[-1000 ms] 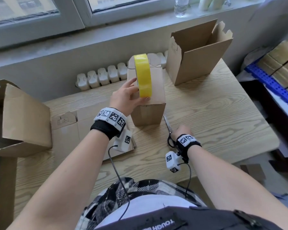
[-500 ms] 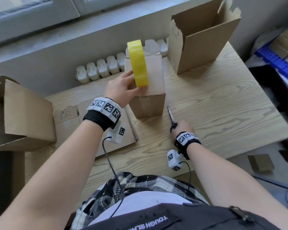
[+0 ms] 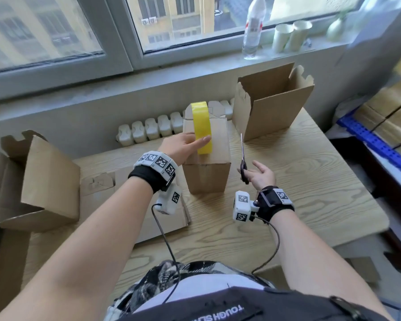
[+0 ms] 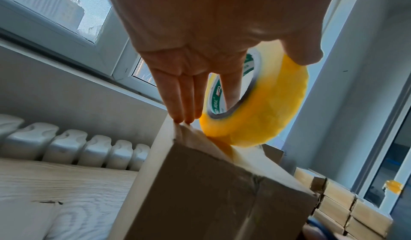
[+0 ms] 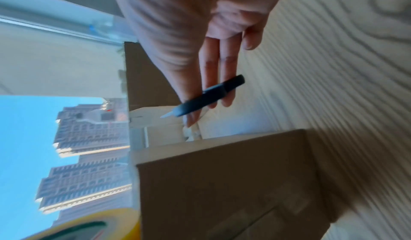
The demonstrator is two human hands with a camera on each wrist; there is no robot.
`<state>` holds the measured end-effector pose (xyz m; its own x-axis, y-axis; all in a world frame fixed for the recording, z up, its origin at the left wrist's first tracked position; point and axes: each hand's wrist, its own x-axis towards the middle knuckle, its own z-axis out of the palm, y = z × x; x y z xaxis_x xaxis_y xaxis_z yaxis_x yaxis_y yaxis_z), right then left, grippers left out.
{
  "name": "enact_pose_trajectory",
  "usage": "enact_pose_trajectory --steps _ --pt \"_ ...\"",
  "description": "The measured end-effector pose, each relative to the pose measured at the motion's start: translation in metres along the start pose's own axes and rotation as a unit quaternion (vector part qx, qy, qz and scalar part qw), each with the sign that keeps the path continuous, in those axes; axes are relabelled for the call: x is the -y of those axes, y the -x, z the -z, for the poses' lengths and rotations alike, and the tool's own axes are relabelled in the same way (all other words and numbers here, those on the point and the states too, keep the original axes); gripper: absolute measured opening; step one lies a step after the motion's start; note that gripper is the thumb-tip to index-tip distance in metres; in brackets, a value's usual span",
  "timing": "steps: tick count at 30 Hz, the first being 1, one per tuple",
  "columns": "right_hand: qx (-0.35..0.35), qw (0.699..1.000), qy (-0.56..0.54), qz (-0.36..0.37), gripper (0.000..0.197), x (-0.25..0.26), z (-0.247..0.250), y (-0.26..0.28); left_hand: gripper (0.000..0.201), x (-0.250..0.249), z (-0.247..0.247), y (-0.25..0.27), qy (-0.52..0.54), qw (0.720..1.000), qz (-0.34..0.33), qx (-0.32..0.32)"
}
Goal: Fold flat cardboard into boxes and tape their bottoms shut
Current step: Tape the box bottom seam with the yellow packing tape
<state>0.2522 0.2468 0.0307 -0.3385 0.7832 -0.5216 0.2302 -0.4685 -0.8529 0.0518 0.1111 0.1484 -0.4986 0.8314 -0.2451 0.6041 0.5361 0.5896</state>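
A folded cardboard box stands mid-table with its closed flaps facing up. On top of it stands a yellow tape roll on edge. My left hand grips the roll: in the left wrist view the index finger goes through the core of the tape roll, the thumb lies on its outer face, and the other fingers touch the edge of the box. Just right of the box, my right hand holds black-handled scissors above the table, blades closed and pointing up.
An open upright box stands at the back right. Another open box lies at the left, with flat cardboard beside it. A radiator runs behind the table. Bundled cardboard is stacked off the right edge.
My right hand has picked the scissors up off the table and raised them beside the box. The left hand stays on the tape roll. The head view has tilted up.
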Motion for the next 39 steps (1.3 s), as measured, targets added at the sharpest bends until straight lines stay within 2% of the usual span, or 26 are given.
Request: enact_pose_trajectory --steps 4,6,9,12,15,18,22,26,30,37,39 --pt "0.027 0.998 -0.022 0.05 0.059 0.032 -0.008 0.012 0.08 -0.001 0.006 0.004 0.084 0.996 0.009 0.02" --pt "0.065 0.995 -0.004 0.075 0.051 0.043 -0.011 0.018 0.087 -0.003 0.008 0.002 0.097 0.995 0.01 0.023" --pt "0.097 0.98 0.087 0.147 0.046 0.053 -0.013 0.024 0.101 -0.006 0.008 -0.001 0.089 0.996 0.017 0.021" --pt "0.094 0.957 0.189 0.198 0.032 0.056 -0.013 0.024 0.104 -0.009 0.007 0.0 0.088 0.996 0.022 0.017" --pt "0.07 0.922 0.312 0.219 0.023 0.052 -0.005 0.025 0.099 -0.013 0.008 0.001 0.079 0.996 0.022 0.023" --pt "0.055 0.905 0.363 0.213 0.027 0.051 0.009 0.029 0.096 -0.014 0.009 0.001 0.079 0.996 0.025 0.023" --pt "0.069 0.872 0.438 0.208 0.058 0.065 0.024 0.033 0.098 -0.013 0.008 0.004 0.088 0.995 0.029 0.024" --pt "0.076 0.843 0.492 0.203 0.053 0.086 0.021 0.033 0.087 -0.014 0.007 0.004 0.086 0.996 0.031 0.019" --pt "0.099 0.811 0.543 0.192 0.055 0.103 0.009 0.036 0.088 -0.012 0.005 0.002 0.081 0.997 0.006 0.015" --pt "0.132 0.791 0.562 0.203 0.043 0.111 -0.019 0.032 0.076 -0.01 0.002 -0.003 0.055 0.998 -0.013 0.019" --pt "0.137 0.785 0.568 0.208 0.038 0.114 -0.025 0.03 0.084 -0.008 0.003 -0.005 0.053 0.998 -0.016 0.021"
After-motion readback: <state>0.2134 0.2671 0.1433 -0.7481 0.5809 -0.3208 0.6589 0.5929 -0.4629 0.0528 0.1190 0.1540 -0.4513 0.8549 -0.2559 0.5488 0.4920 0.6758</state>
